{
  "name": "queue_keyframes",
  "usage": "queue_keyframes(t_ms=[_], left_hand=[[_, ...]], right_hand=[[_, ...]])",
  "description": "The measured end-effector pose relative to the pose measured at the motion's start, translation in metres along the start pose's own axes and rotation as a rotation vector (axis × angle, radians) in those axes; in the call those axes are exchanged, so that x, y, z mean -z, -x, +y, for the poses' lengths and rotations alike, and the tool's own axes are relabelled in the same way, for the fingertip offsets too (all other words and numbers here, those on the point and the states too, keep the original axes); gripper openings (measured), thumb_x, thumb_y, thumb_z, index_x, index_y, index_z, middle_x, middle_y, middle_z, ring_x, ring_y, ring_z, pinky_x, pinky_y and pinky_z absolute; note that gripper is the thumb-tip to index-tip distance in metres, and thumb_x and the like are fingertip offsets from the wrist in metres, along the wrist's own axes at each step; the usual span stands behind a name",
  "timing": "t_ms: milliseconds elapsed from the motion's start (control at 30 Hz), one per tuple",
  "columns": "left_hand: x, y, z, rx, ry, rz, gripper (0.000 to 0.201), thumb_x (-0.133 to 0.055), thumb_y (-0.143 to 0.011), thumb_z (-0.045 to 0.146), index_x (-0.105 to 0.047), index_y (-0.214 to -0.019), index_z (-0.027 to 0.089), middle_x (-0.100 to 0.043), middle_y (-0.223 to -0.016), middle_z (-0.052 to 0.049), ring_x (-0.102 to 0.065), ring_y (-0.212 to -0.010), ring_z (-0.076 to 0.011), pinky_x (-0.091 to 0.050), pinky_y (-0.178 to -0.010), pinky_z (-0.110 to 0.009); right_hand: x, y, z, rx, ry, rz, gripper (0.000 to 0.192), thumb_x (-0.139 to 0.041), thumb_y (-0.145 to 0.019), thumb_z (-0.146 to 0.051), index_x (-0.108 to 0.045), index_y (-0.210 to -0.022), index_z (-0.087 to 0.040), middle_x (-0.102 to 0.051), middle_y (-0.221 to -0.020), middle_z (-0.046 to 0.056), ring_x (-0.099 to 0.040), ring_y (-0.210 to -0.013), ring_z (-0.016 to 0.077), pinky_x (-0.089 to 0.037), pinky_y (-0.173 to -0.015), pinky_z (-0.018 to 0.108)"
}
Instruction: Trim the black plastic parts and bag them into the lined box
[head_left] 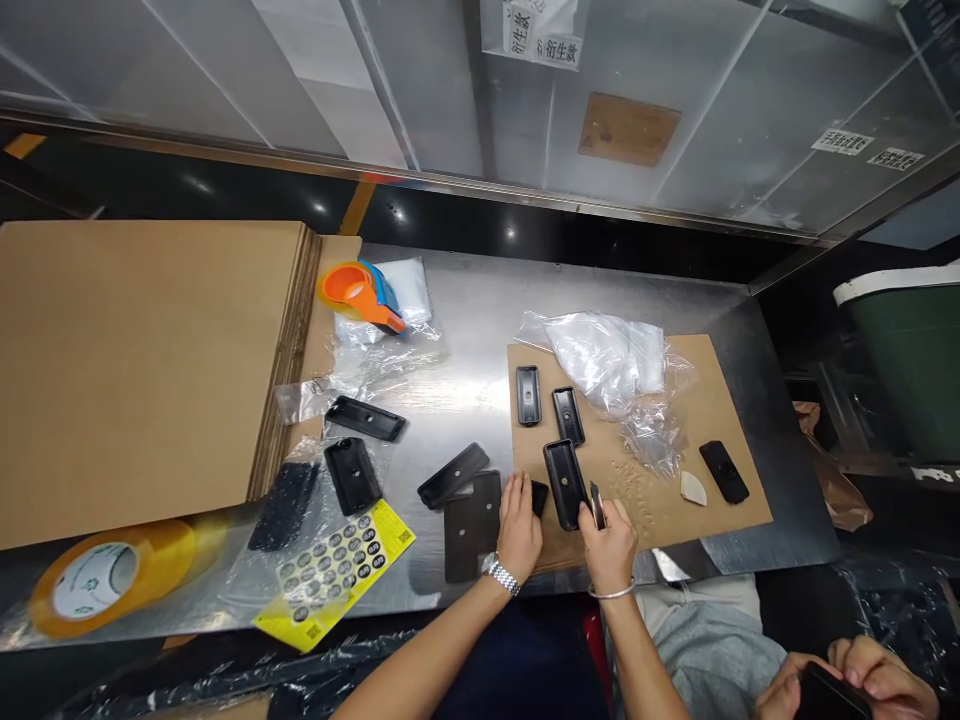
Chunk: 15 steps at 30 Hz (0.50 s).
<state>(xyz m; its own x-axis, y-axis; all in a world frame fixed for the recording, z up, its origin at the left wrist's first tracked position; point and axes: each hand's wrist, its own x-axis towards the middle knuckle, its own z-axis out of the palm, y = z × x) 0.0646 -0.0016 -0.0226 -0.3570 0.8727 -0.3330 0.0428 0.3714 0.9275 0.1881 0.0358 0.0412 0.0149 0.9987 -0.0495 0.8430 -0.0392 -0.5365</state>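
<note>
My right hand (609, 545) is closed around a small utility knife (597, 506), its blade end pointing up beside a black plastic tray-like part (565, 484). My left hand (519, 525) lies with fingers stretched forward at the cardboard's left edge, partly covering a dark piece (539, 497). To its left are flat dark plates (471, 535) and a long black part (453, 475). Two more black trays, one upright (528, 395) and one slightly tilted (568, 415), lie farther up the cardboard sheet (720, 420).
Clear plastic bags (600, 350) cover the sheet's back, near a black part (724, 472). Leftward are stacked cardboard (142, 370), an orange tape dispenser (356, 290), a tape roll (97, 580), yellow sticker sheet (337, 570) and black parts (352, 476). Another person's hands (877, 670) hold a phone.
</note>
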Motion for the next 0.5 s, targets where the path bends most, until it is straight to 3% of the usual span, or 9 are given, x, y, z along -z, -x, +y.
queue_keyframes(t_ms=[100, 200, 267, 367, 500], left_hand=[[0.001, 0.000, 0.030, 0.089, 0.185, -0.024, 0.041, -0.036, -0.083, 0.033, -0.048, -0.118, 0.014, -0.049, -0.124, -0.014, -0.042, -0.117, -0.0227, -0.031, -0.099, -0.043], [0.002, 0.003, 0.069, 0.327, 0.741, -0.111, 0.050, -0.040, -0.080, 0.050, -0.056, -0.109, 0.013, -0.062, -0.104, -0.014, -0.057, -0.097, -0.0223, -0.044, -0.083, -0.036], [0.002, 0.005, 0.091, 0.453, 0.976, -0.145, 0.049, -0.047, -0.075, 0.052, -0.059, -0.100, 0.011, -0.065, -0.093, -0.012, -0.060, -0.087, -0.0212, -0.046, -0.077, -0.033], [0.004, 0.008, 0.111, 0.561, 1.027, -0.141, 0.047, -0.050, -0.074, 0.052, -0.060, -0.092, 0.010, -0.066, -0.081, -0.010, -0.062, -0.073, -0.0186, -0.048, -0.067, -0.029], [0.010, 0.008, 0.119, 0.609, 1.065, -0.150, 0.046, -0.046, -0.076, 0.053, -0.059, -0.088, 0.011, -0.064, -0.078, -0.007, -0.059, -0.062, -0.0142, -0.047, -0.058, -0.026]], right_hand=[[0.011, 0.006, -0.012, -0.011, -0.044, 0.012, 0.025, -0.047, -0.079, -0.030, -0.044, -0.057, -0.019, -0.044, -0.060, -0.001, -0.044, -0.056, 0.0115, -0.032, -0.057, 0.023], [0.021, 0.012, -0.027, -0.031, -0.085, -0.002, 0.025, -0.048, -0.079, -0.030, -0.044, -0.056, -0.019, -0.044, -0.059, -0.002, -0.043, -0.055, 0.0107, -0.031, -0.055, 0.023], [0.026, 0.016, -0.036, -0.046, -0.122, -0.024, 0.024, -0.049, -0.078, -0.030, -0.046, -0.057, -0.019, -0.044, -0.058, -0.002, -0.042, -0.055, 0.0106, -0.032, -0.055, 0.023], [0.032, 0.022, -0.047, -0.086, -0.227, -0.091, 0.022, -0.049, -0.079, -0.033, -0.052, -0.064, -0.017, -0.047, -0.061, -0.001, -0.044, -0.058, 0.0110, -0.033, -0.057, 0.023], [0.042, 0.026, -0.050, -0.175, -0.455, -0.247, 0.027, -0.047, -0.081, -0.041, -0.056, -0.076, -0.016, -0.047, -0.061, -0.001, -0.045, -0.058, 0.0111, -0.035, -0.055, 0.022]])
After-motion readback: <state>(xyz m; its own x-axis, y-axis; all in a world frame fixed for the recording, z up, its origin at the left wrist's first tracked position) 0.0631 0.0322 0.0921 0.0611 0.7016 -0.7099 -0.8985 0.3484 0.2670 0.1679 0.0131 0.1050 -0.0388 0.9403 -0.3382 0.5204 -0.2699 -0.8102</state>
